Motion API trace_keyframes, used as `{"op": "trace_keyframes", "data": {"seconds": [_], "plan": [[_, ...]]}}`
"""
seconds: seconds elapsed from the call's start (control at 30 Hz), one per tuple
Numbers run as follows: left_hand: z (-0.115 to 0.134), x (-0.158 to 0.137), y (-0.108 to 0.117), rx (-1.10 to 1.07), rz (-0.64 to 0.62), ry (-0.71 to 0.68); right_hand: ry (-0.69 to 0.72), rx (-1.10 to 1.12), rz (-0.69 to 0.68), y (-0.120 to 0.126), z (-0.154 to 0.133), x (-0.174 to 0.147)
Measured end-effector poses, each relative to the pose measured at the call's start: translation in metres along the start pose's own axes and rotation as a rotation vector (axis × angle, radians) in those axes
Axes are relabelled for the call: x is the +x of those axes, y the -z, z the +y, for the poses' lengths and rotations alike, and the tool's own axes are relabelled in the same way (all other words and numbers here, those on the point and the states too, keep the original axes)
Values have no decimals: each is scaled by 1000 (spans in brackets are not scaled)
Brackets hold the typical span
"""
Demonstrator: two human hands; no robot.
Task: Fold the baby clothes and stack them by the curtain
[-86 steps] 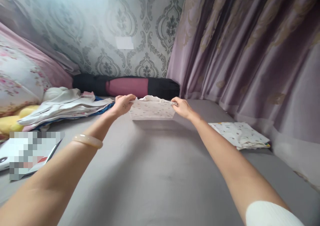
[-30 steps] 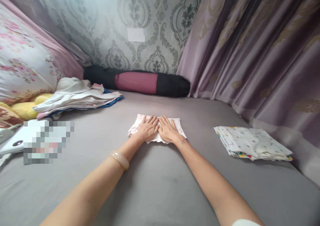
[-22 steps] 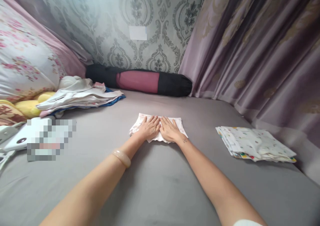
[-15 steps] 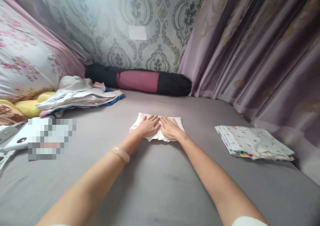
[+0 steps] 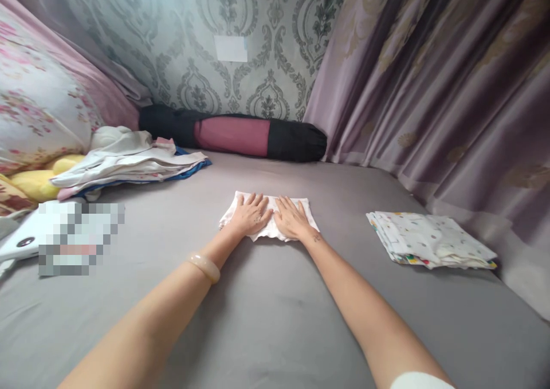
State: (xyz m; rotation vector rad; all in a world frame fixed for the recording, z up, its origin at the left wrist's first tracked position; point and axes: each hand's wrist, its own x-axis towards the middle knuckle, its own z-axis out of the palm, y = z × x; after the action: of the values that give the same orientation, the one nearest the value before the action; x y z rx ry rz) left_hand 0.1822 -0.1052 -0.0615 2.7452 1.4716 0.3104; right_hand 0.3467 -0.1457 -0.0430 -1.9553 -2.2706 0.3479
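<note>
A small pale pink-white folded cloth (image 5: 270,228), perhaps a garment, lies on the grey bed sheet (image 5: 275,320) in the middle of the head view. My left hand (image 5: 252,214) rests flat on its left half, fingers spread and pointing away from me. Flat on the right half lies my right hand (image 5: 292,217), its fingers also stretched out. A narrow strip of cloth shows between the two hands. A pale bangle (image 5: 205,267) circles my left wrist.
To the right lies a folded patterned cloth stack (image 5: 432,240). Loose clothes (image 5: 133,160) are heaped at the left, near a floral pillow (image 5: 38,102). A white device (image 5: 38,231) sits before them. A black and red roll bag (image 5: 232,136) lines the wall; curtains (image 5: 387,79) hang at right.
My hands have moved apart from each other over the cloth, and their fingers are more widely spread. The whole view has shifted slightly.
</note>
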Motion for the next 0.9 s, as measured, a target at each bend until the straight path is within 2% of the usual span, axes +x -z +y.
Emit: {"op": "trace_keyframes", "data": {"seconds": [0.17, 0.27, 0.37, 0.53, 0.7, 0.8, 0.9], "plan": [[0, 1, 1, -6, -27, 0, -4, -3, -13, 2, -2, -1], [1, -2, -1, 3, 47, 13, -23, -22, 17, 1, -2, -1], [2, -4, -4, 35, 129, 99, -85, -44, 74, -1, -2, -1], [6, -4, -4, 77, 76, 189, -127, -43, 56, -3, -2, 1], [3, -2, 2, 68, 27, 185, -137, -56, 56, -3, -2, 1], [-6, -5, 9, 33, 29, 110, -169, -74, 130, -4, -2, 0], [-16, -9, 12, -12, 28, 33, -208, -70, 126, -6, -2, 1]]}}
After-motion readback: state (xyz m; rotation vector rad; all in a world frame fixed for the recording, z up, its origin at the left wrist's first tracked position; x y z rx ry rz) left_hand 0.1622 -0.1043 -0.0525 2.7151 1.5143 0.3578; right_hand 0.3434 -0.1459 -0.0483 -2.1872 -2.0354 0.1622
